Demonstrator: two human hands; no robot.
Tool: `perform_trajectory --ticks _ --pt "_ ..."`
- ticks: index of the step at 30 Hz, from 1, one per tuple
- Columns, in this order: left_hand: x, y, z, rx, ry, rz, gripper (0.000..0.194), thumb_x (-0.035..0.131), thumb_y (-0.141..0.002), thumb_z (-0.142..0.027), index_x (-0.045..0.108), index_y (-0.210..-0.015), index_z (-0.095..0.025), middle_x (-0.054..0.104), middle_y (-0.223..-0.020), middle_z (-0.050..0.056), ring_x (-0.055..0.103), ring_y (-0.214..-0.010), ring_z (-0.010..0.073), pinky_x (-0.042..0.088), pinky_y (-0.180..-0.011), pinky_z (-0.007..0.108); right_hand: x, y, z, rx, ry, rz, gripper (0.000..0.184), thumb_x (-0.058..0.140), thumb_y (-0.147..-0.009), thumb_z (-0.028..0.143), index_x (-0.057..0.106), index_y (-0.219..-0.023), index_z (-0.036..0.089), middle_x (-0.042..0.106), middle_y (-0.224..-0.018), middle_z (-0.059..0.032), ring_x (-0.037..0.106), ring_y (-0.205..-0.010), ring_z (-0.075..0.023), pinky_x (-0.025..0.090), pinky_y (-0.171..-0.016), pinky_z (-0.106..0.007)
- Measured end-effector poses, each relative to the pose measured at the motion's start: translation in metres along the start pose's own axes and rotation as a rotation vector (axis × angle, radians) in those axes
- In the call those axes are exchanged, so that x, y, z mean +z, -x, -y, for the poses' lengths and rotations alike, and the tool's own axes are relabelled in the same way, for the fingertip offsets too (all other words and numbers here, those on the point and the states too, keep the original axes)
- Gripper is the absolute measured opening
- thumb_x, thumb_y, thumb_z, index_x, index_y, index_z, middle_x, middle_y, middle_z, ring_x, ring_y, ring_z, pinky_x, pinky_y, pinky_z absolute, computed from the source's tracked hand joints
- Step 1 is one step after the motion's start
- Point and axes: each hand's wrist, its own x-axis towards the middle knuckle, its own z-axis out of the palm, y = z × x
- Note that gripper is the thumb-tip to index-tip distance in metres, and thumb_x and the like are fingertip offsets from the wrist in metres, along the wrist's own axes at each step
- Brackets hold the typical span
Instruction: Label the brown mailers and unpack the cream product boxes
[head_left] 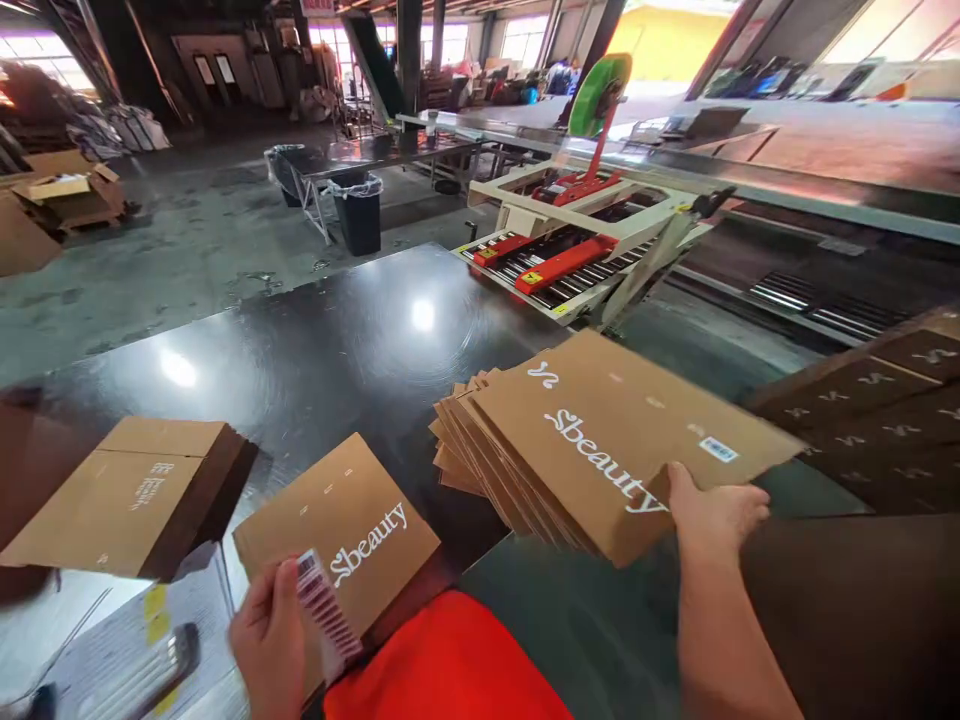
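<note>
My right hand (712,515) grips the near edge of the top flat cardboard box (615,440) of a fanned stack (480,450) printed "Sbeauty", lifting it slightly. My left hand (270,640) is closed on a strip of barcode labels (324,610), held over the corner of another flat "Sbeauty" box (345,530) lying on the dark table (337,350). An orange sleeve or garment (450,660) shows below between my arms.
A further flat box pile (127,495) lies at the left, with papers and a metal tool (150,670) near the front edge. More dark printed cartons (877,410) are stacked at right. A roller conveyor taping machine (577,240) stands beyond the table; bins (358,212) farther back.
</note>
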Motion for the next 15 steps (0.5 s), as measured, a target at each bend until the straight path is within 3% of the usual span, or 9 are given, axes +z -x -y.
perform_trajectory --ticks 2,4,6,7,8,9,10,12,15 --pt "0.010 0.007 0.000 -0.007 0.042 0.086 0.047 0.070 -0.065 -0.066 0.068 -0.067 -0.020 0.066 -0.066 0.001 0.057 -0.065 0.0180 0.047 -0.061 0.028 0.002 0.022 0.005 -0.044 0.142 -0.074 0.065 0.070 -0.072 0.062 0.060 -0.119 0.018 0.043 -0.136 -0.0347 0.038 -0.132 -0.0502 0.030 -0.098 -0.073" --pt "0.017 0.013 -0.003 0.032 0.049 0.144 0.048 0.067 -0.070 -0.066 0.067 -0.064 -0.019 0.063 -0.062 0.001 0.055 -0.062 0.0167 0.045 -0.058 0.027 0.006 0.066 0.037 -0.222 -0.006 0.077 0.059 0.065 -0.077 0.062 0.062 -0.116 0.019 0.050 -0.132 -0.0294 0.042 -0.130 -0.0449 0.031 -0.103 -0.068" --pt "0.019 0.019 -0.008 0.071 0.051 0.150 0.046 0.064 -0.075 -0.064 0.067 -0.065 -0.019 0.063 -0.063 0.001 0.054 -0.062 0.0162 0.045 -0.059 0.026 0.008 0.125 0.084 -0.314 -0.338 0.538 0.047 0.058 -0.082 0.059 0.061 -0.111 0.023 0.062 -0.112 -0.0185 0.059 -0.109 -0.0328 0.045 -0.095 -0.056" --pt "0.019 0.021 -0.009 0.084 0.047 0.135 0.045 0.063 -0.077 -0.063 0.068 -0.066 -0.019 0.063 -0.064 0.001 0.054 -0.062 0.0161 0.044 -0.059 0.026 0.007 0.155 0.107 -0.297 -0.506 0.871 0.041 0.059 -0.083 0.056 0.060 -0.109 0.024 0.065 -0.106 -0.0130 0.063 -0.097 -0.0274 0.050 -0.088 -0.050" --pt "0.018 0.023 -0.010 0.093 0.041 0.119 0.044 0.063 -0.079 -0.061 0.068 -0.066 -0.019 0.063 -0.065 0.001 0.054 -0.063 0.0160 0.044 -0.060 0.025 0.005 0.186 0.128 -0.313 -0.633 1.264 0.037 0.060 -0.084 0.052 0.060 -0.108 0.025 0.066 -0.102 -0.0096 0.064 -0.093 -0.0235 0.052 -0.086 -0.044" --pt "0.016 0.024 -0.010 0.102 0.032 0.106 0.042 0.062 -0.080 -0.059 0.068 -0.067 -0.019 0.063 -0.066 0.001 0.055 -0.064 0.0160 0.044 -0.061 0.025 0.002 0.214 0.146 -0.303 -0.746 1.540 0.034 0.060 -0.084 0.048 0.060 -0.108 0.024 0.067 -0.099 -0.0077 0.064 -0.091 -0.0211 0.053 -0.084 -0.039" --pt "0.014 0.026 -0.010 0.114 0.025 0.101 0.041 0.062 -0.081 -0.057 0.068 -0.067 -0.019 0.064 -0.067 0.002 0.055 -0.065 0.0162 0.044 -0.062 0.025 -0.001 0.239 0.160 -0.285 -0.806 1.720 0.034 0.063 -0.081 0.044 0.060 -0.108 0.023 0.066 -0.095 -0.0054 0.064 -0.087 -0.0190 0.053 -0.081 -0.035" --pt "0.008 0.029 -0.006 0.123 0.023 0.097 0.040 0.061 -0.083 -0.055 0.068 -0.067 -0.019 0.065 -0.069 0.002 0.056 -0.067 0.0169 0.045 -0.063 0.026 -0.007 0.276 0.176 -0.241 -0.833 1.917 0.025 0.065 -0.079 0.038 0.060 -0.098 0.022 0.063 -0.085 -0.0015 0.060 -0.078 -0.0154 0.051 -0.074 -0.029" --pt "-0.001 0.034 0.001 0.064 0.123 0.088 0.038 0.066 -0.079 -0.056 0.070 -0.085 -0.019 0.070 -0.083 0.005 0.063 -0.078 0.0205 0.050 -0.071 0.028 -0.009 0.299 0.179 -0.201 -0.783 1.992 0.014 0.062 -0.081 0.034 0.057 -0.087 0.022 0.059 -0.079 0.0007 0.055 -0.072 -0.0133 0.048 -0.068 -0.027"
